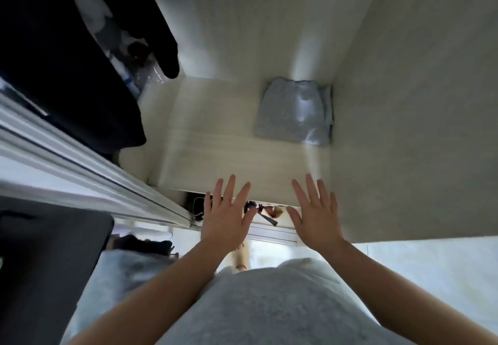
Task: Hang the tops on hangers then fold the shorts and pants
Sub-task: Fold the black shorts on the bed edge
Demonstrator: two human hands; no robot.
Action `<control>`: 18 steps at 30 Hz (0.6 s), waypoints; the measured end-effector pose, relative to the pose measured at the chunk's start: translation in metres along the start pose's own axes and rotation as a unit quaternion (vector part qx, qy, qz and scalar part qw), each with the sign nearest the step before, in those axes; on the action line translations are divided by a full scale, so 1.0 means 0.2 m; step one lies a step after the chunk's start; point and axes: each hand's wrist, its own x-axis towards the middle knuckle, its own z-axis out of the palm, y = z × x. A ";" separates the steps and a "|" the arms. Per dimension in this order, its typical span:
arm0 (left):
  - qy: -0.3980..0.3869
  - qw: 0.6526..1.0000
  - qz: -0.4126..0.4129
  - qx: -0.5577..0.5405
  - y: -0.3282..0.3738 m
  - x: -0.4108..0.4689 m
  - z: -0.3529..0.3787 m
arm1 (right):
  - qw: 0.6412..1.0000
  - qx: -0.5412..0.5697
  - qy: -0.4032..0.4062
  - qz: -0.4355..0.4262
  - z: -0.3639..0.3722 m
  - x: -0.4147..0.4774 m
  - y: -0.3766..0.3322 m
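dark hanging garment [67, 56] left; folded grey garment [293, 112] on shelf [215, 134].

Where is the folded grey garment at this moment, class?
In the head view the folded grey garment lies on the pale shelf, in its far right corner next to the side wall, beyond the open right hand.

The folded grey garment [293, 112] is showing as soft, faintly sheeny cloth, the shelf [215, 145] under it is looking like pale matt wood-grain board, and the door rail [80, 166] is gleaming smooth and glossy.
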 end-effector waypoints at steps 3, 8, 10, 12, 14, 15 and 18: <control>0.044 0.998 -0.026 -0.045 0.07 -0.20 0.00 | 0.998 0.005 0.009 -0.062 -0.02 -0.09 0.02; 0.088 0.984 -0.135 -0.082 0.27 -0.60 0.08 | 0.982 -0.021 0.021 -0.187 -0.04 -0.33 0.06; 0.094 0.976 -0.177 -0.088 0.36 -0.76 0.13 | 0.969 -0.034 0.020 -0.246 -0.03 -0.44 0.09; 0.100 0.965 -0.225 -0.091 0.46 -0.89 0.18 | 0.955 -0.046 0.021 -0.294 -0.04 -0.51 0.12; 0.096 0.954 -0.266 -0.096 0.51 -1.06 0.22 | 0.940 -0.059 0.013 -0.335 -0.04 -0.59 0.12; 0.098 0.949 -0.285 -0.095 0.53 -1.15 0.24 | 0.932 -0.064 0.006 -0.356 -0.04 -0.64 0.11; 0.115 0.920 -0.356 -0.115 0.58 -1.41 0.31 | 0.911 -0.069 -0.012 -0.405 -0.02 -0.77 0.05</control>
